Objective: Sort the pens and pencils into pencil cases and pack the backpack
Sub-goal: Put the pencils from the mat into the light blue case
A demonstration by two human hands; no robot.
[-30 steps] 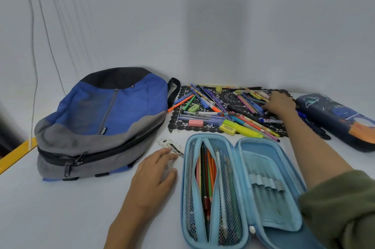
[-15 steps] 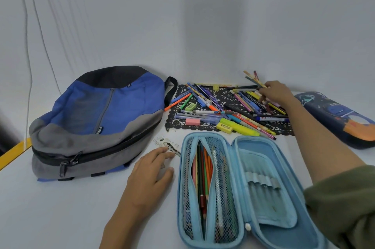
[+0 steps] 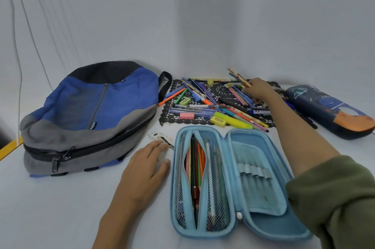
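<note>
An open light-blue pencil case (image 3: pixel 257 169) lies in front of me, with several coloured pencils (image 3: pixel 195 169) behind its left mesh pocket. Behind it a heap of pens and pencils (image 3: pixel 213 104) covers a black lace mat (image 3: pixel 174 86). My right hand (image 3: pixel 257 89) is over the far right of that heap and grips a small bunch of pencils (image 3: pixel 237 77) that stick up to the left. My left hand (image 3: pixel 146 167) rests flat on the table left of the case, fingertips on a small printed ruler (image 3: pixel 160 138). A blue and grey backpack (image 3: pixel 85 114) lies at the left, zipped.
A dark blue pencil case (image 3: pixel 328 110) with a space print lies shut at the right. A pink eraser (image 3: pixel 187 115), a green eraser (image 3: pixel 185 101), a yellow eraser (image 3: pixel 218 121) and a yellow highlighter (image 3: pixel 233 120) sit on the mat's near side. A yellow strip (image 3: pixel 10 146) marks the table's left edge.
My right hand has gathered a bunch of pencils from the heap and lifted their ends off the mat. My left hand has stayed in place.
</note>
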